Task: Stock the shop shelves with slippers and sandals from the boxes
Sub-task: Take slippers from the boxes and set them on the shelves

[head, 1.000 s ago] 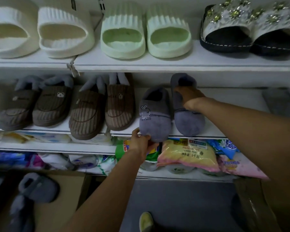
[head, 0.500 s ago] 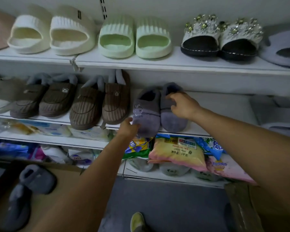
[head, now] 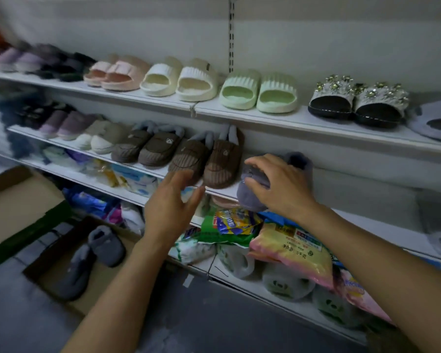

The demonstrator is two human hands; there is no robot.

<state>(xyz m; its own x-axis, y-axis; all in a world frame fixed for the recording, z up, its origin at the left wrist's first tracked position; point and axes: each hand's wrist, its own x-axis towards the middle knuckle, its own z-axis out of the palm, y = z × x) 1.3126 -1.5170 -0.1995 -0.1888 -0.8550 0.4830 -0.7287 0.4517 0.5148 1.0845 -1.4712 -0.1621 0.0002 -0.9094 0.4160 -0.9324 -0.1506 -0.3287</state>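
A pair of grey-purple plush slippers (head: 252,197) lies on the middle shelf (head: 224,193), right of the brown corduroy slippers (head: 222,161). My right hand (head: 278,187) rests on top of the grey pair with fingers bent over them, hiding most of both. My left hand (head: 171,202) hovers in front of the shelf edge with fingers straight, holding nothing and apart from the slippers. Two more grey plush slippers (head: 106,242) lie in an open cardboard box (head: 49,281) on the floor at lower left.
The top shelf (head: 265,118) carries pink, cream, green and jewelled slides. More plush slippers fill the middle shelf to the left. Bagged goods (head: 288,248) crowd the lower shelf. A second cardboard box (head: 15,205) stands at far left. Grey floor lies below.
My left hand has let go of the left grey slipper's toe and drawn back off the shelf. My right hand has slid forward on top of the pair. The view has swung left.
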